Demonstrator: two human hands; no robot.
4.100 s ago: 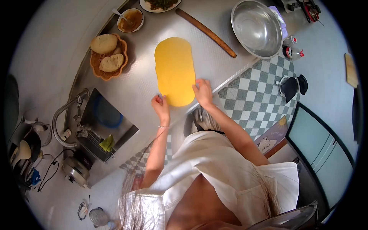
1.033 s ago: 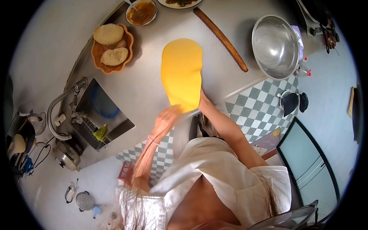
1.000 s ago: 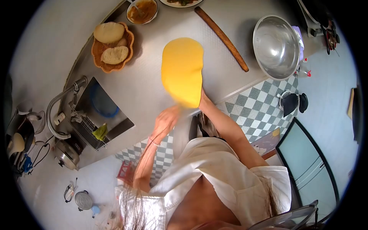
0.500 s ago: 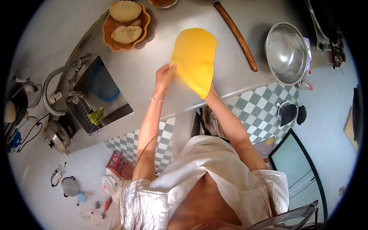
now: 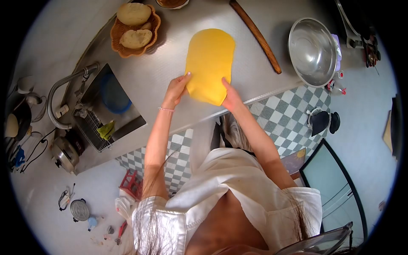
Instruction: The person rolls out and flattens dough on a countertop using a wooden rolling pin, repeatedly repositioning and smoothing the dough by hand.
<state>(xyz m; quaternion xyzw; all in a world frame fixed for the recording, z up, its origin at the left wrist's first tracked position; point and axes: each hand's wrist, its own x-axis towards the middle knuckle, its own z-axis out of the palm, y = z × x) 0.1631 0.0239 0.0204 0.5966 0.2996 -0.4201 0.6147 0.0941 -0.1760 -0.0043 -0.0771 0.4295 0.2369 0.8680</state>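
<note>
A smooth, flat yellow sheet, which looks like rolled-out dough (image 5: 209,59), hangs between my two hands over the metal counter (image 5: 165,63). Its far end is rounded, and the near edge droops to a blunt point. My left hand (image 5: 175,90) pinches the left edge between thumb and fingers. On the lower right edge, my right hand (image 5: 230,95) grips with the thumb on top; its fingers are mostly hidden beneath the sheet. A brown wooden rolling pin (image 5: 256,36) lies on the counter to the right.
Farther right stands a large steel bowl (image 5: 312,53). A woven basket (image 5: 117,40) with pale bread or dough pieces sits at the back left. The sink (image 5: 136,122), under a curved faucet (image 5: 52,93), holds a blue basin (image 5: 114,95). The counter's front edge runs just before my body.
My right hand has come out from under the sheet and now shows at its lower right edge. The sheet has shifted slightly left, and its lower end has straightened.
</note>
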